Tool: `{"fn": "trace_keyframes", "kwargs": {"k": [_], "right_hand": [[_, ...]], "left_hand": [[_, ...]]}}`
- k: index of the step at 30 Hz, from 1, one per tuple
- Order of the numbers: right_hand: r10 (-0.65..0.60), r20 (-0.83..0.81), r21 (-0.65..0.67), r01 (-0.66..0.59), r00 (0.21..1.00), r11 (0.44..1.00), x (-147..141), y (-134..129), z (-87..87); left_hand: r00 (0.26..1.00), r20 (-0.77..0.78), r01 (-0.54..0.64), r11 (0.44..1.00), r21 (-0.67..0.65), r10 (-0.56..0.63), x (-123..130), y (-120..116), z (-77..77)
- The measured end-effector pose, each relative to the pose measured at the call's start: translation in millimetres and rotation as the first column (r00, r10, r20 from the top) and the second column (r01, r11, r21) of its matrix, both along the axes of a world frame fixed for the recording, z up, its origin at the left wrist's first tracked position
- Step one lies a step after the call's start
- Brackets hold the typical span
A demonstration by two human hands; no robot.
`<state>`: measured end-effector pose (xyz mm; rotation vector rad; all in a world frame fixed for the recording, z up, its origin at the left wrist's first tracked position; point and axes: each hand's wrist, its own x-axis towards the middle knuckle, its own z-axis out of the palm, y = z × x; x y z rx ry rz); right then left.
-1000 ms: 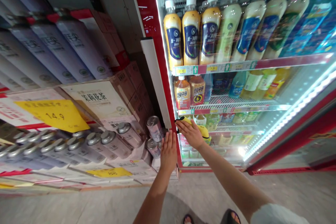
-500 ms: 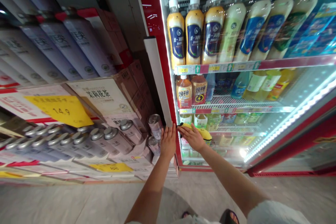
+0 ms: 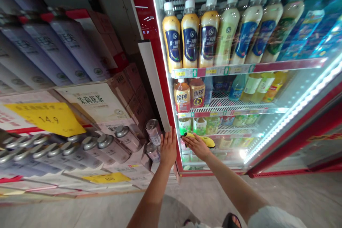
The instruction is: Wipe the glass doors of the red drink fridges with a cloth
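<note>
My right hand (image 3: 197, 147) lies over a yellow cloth with black edging (image 3: 207, 141), in front of the lower shelves of a lit drinks fridge. Part of the cloth is hidden under the palm and fingers. It appears pressed against the clear door front. My left hand (image 3: 169, 146) rests flat with fingers stretched out on the fridge's red side frame (image 3: 157, 50), just below a long white strip handle (image 3: 153, 82). Nothing shows in it. Small pinkish cans (image 3: 153, 131) stand close to its left side.
Tall bottles (image 3: 190, 35) line the upper fridge shelf, with smaller orange bottles (image 3: 182, 96) below. At left, pale lilac bottles (image 3: 71, 42) stand on cartons (image 3: 98, 101), above a row of silver-topped bottles (image 3: 113, 148). A yellow price sign (image 3: 48, 118) hangs there. Grey floor (image 3: 107, 210) lies beneath.
The view has shifted slightly, so shelves and fridge sit further left and a little lower. My right hand stays on the cloth, which now looks flatter. My left hand stays at the frame.
</note>
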<state>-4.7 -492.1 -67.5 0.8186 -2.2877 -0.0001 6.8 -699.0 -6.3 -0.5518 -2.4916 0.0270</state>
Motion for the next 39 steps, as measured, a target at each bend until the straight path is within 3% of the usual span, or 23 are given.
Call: {"fn": "trace_keyframes", "kwargs": {"k": [3, 6, 8, 11, 14, 19, 23, 30, 35, 39], "right_hand": [[-0.066, 0.007, -0.025, 0.066, 0.998, 0.998, 4.2, 33.2, 8.6], [-0.266, 0.019, -0.170, 0.265, 0.964, 0.949, 10.1, 63.1, 21.6], [-0.410, 0.017, -0.289, 0.397, 0.912, 0.871, 15.6, 68.9, 14.1], [-0.518, 0.034, -0.368, 0.492, 0.855, 0.789, 22.4, 53.2, -13.6], [-0.475, 0.075, -0.311, 0.473, 0.877, 0.824, 21.8, 32.9, -24.1], [-0.344, 0.123, -0.238, 0.364, 0.931, 0.900, 19.2, 46.2, 2.4], [-0.355, 0.103, -0.277, 0.370, 0.929, 0.887, 25.1, 56.3, 3.6], [-0.415, 0.148, -0.352, 0.440, 0.898, 0.826, 16.7, 38.6, -0.9], [-0.377, 0.142, -0.359, 0.403, 0.915, 0.842, 25.4, 30.8, -15.2], [-0.376, 0.208, -0.358, 0.428, 0.903, 0.830, 20.2, 40.2, -4.3]], "left_hand": [[0.999, -0.029, 0.045, 0.999, -0.013, -0.045, 0.8, 8.1, -1.2], [0.995, -0.030, 0.099, 0.995, 0.000, -0.099, -2.2, 19.2, -4.1], [0.992, -0.013, 0.126, 0.992, -0.003, -0.126, -4.5, 27.6, -6.3], [0.989, 0.008, 0.149, 0.988, -0.047, -0.149, -7.1, 39.9, -8.9], [0.983, 0.011, 0.185, 0.978, -0.095, -0.184, -10.2, 50.7, -9.0], [0.972, -0.032, 0.227, 0.968, -0.104, -0.232, -18.9, 64.2, -3.5], [0.969, -0.036, 0.239, 0.965, -0.108, -0.244, -24.5, 65.9, -1.1], [0.961, -0.010, 0.274, 0.954, -0.122, -0.277, -28.7, 60.1, -1.1], [0.961, -0.023, 0.273, 0.955, -0.116, -0.277, -28.8, 59.6, -1.7], [0.957, -0.039, 0.280, 0.953, -0.118, -0.286, -28.9, 60.2, -2.6]]}}
